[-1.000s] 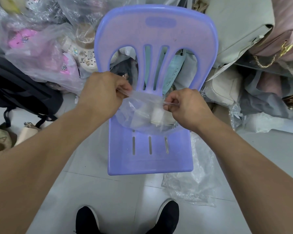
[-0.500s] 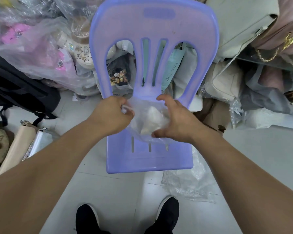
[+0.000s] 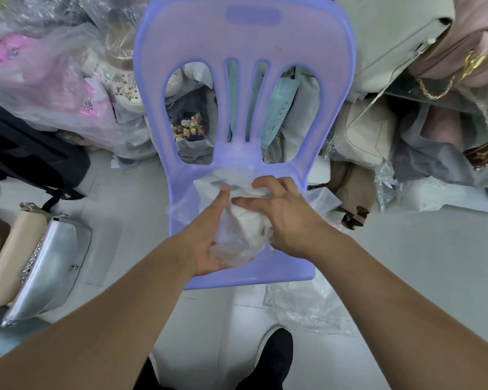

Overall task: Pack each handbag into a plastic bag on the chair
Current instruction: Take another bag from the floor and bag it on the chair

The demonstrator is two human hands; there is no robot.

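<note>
Heaps of plastic-wrapped goods [image 3: 45, 80] are crowding the floor behind everything. Among them on the right a soft cream handbag [image 3: 364, 139] is already sitting inside its own clear wrap, so some packing looks finished (by whom, nothing is showing).

In front of the heaps a lilac moulded-plastic chair [image 3: 245, 43] is standing, its seat serving as the work surface. On the pale floor to its left, a shiny silver handbag with a chain strap [image 3: 48, 266] and a long beige handbag [image 3: 9, 251] are lying side by side with no wrapping on them. I am judging these two to be waiting their turn. Just beside the chair's front right corner, a loose pile of crumpled clear bags [image 3: 302, 308] is lying, probably the supply.

On the seat itself a clear plastic bag [image 3: 186, 206] is resting with a small white handbag [image 3: 251, 223] already inside it. The left hand [image 3: 209, 243] is cupping the bag from the left, thumb lying up against the plastic, its other fingers hidden underneath. The right hand [image 3: 288, 218] is pressing down on top, fingers [image 3: 248, 204] spread wide and fairly straight, gripping nothing.

This handbag seems nearly done, with only the bag's slack and mouth needing tidying.
</note>
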